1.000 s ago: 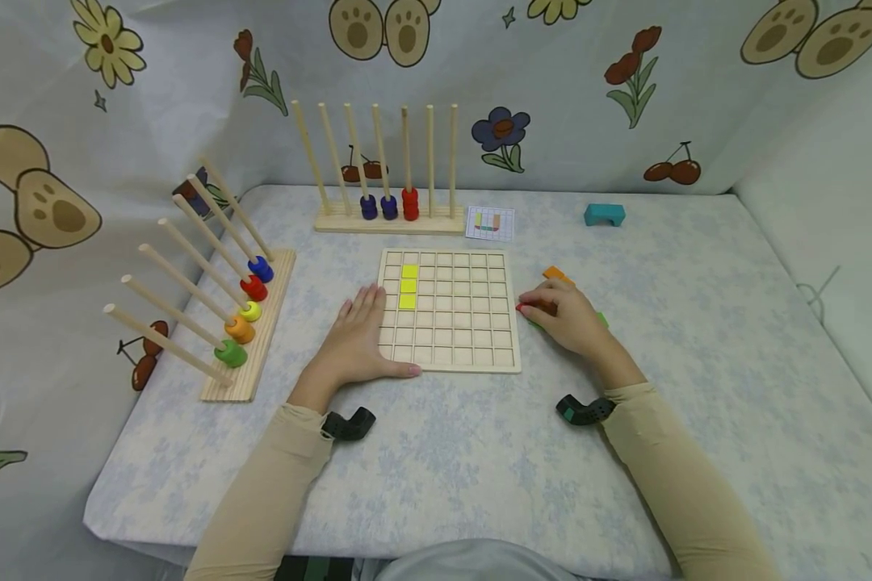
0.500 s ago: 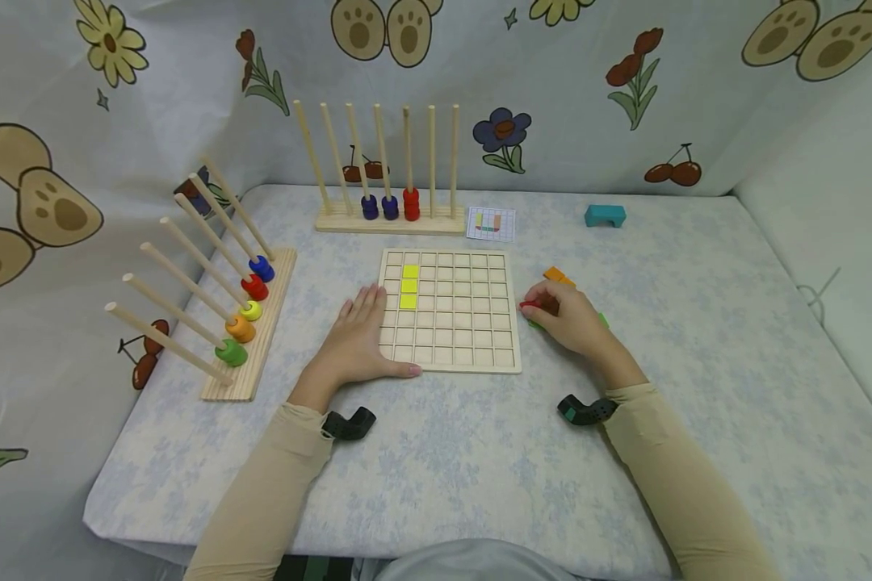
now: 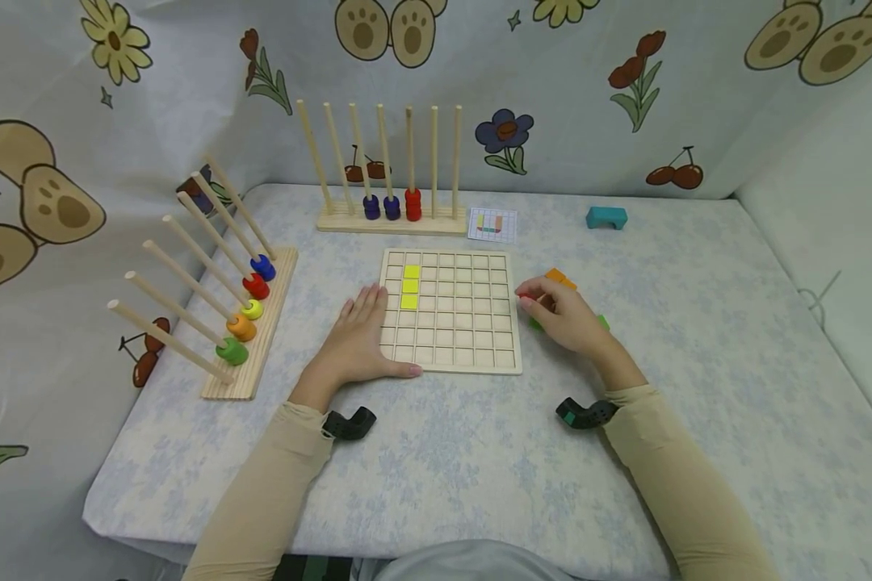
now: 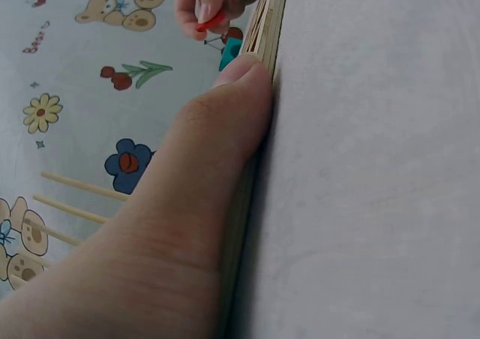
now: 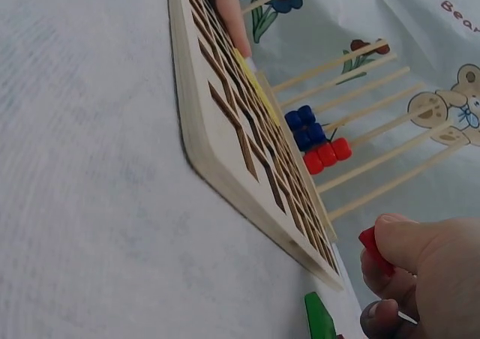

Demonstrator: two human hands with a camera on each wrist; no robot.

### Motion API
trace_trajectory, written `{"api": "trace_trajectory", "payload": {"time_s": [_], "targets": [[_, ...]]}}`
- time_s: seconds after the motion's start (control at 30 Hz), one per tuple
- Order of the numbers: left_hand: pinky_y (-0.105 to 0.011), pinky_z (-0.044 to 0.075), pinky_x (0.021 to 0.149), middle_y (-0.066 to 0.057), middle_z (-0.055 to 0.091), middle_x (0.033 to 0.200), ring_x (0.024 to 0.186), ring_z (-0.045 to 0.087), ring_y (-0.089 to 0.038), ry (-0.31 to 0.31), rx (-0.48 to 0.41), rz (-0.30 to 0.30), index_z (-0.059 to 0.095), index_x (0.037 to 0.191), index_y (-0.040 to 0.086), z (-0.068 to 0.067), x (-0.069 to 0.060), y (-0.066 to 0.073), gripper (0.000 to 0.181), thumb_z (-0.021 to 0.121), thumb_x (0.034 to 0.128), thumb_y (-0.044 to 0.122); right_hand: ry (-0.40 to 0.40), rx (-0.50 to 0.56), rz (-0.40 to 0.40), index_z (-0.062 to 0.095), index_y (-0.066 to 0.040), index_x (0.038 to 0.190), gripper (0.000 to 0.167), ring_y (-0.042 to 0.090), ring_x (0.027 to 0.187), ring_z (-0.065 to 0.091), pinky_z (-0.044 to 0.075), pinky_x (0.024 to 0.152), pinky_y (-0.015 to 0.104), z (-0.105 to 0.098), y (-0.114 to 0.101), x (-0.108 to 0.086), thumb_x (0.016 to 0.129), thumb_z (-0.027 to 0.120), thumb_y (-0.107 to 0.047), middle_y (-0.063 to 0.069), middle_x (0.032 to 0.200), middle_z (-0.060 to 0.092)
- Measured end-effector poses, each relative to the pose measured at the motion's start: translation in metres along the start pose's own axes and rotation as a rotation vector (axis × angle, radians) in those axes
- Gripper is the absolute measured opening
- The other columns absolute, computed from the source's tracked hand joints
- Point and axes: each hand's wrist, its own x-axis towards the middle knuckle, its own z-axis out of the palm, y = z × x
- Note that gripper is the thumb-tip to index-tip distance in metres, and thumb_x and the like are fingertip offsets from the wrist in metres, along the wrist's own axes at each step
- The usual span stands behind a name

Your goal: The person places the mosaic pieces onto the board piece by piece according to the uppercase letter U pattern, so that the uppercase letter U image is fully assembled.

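My left hand [image 3: 356,343] rests along the left edge of a square wooden grid board [image 3: 458,323], fingers straight, thumb at the near edge. A yellow piece [image 3: 410,287] covers three cells in the board's second column. Just beyond the board's right edge, my right hand [image 3: 563,315] pinches a small red piece [image 5: 375,251] between thumb and fingers; the fingers hide part of it. A green piece [image 5: 319,318] lies on the table below that hand, partly covered by it in the head view. An orange piece [image 3: 561,278] sits just behind the hand.
A wooden peg rack [image 3: 283,307] with coloured beads stands at the left. Another rack [image 3: 436,227] with blue and red beads is at the back. Beside it lies a card [image 3: 492,226] with a coloured grid pattern. A teal block [image 3: 606,217] sits at the back right.
The red piece has turned between my right fingers and shifted slightly away from me; less of it shows now. My left hand and the board have stayed in place.
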Motion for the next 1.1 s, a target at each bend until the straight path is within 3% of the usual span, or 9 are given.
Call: {"api": "trace_trajectory", "payload": {"time_s": [0.17, 0.43, 0.63, 0.8, 1.1], "targets": [[-0.047, -0.003, 0.126, -0.010, -0.008, 0.168, 0.156, -0.010, -0.025, 0.000, -0.001, 0.000, -0.006, 0.159, 0.008, 0.000, 0.000, -0.001, 0.155, 0.055, 0.0513, 0.100, -0.039, 0.060, -0.012, 0.060, -0.010, 0.120, 0.024, 0.021, 0.071, 0.051, 0.043, 0.056, 0.025, 0.004, -0.010, 0.006, 0.102, 0.058, -0.025, 0.008, 0.103, 0.063], [-0.048, -0.003, 0.126, -0.010, -0.009, 0.168, 0.156, -0.010, -0.025, -0.005, 0.005, -0.006, -0.007, 0.159, 0.008, 0.001, 0.000, 0.000, 0.155, 0.055, 0.0515, 0.100, -0.091, 0.029, 0.005, 0.065, -0.011, 0.120, 0.029, 0.023, 0.082, 0.053, 0.045, 0.066, 0.027, 0.016, -0.023, 0.018, 0.102, 0.057, -0.032, 0.007, 0.098, 0.065], [-0.047, -0.003, 0.126, -0.009, -0.009, 0.168, 0.156, -0.010, -0.024, -0.008, 0.007, -0.004, -0.007, 0.159, 0.008, 0.000, -0.001, 0.001, 0.154, 0.056, 0.0526, 0.099, -0.131, 0.107, -0.023, 0.059, -0.010, 0.118, 0.030, 0.024, 0.084, 0.055, 0.045, 0.068, 0.029, 0.026, -0.028, 0.023, 0.103, 0.052, -0.035, 0.010, 0.098, 0.065], [-0.047, -0.003, 0.126, -0.009, -0.009, 0.168, 0.156, -0.010, -0.024, -0.010, 0.008, -0.001, -0.007, 0.159, 0.008, -0.001, -0.001, 0.002, 0.153, 0.056, 0.0533, 0.098, -0.109, 0.125, -0.063, 0.061, -0.011, 0.121, 0.032, 0.023, 0.079, 0.054, 0.044, 0.066, 0.029, 0.031, -0.032, 0.025, 0.103, 0.053, -0.036, 0.013, 0.091, 0.064], [-0.047, -0.002, 0.126, -0.011, -0.007, 0.168, 0.156, -0.009, -0.025, -0.004, -0.005, 0.009, -0.005, 0.159, 0.006, -0.004, -0.002, 0.003, 0.153, 0.060, 0.0537, 0.096, -0.066, 0.178, -0.049, 0.070, -0.014, 0.122, 0.035, 0.021, 0.080, 0.051, 0.042, 0.064, 0.024, 0.039, -0.036, 0.027, 0.099, 0.061, -0.038, 0.004, 0.103, 0.068]]}}
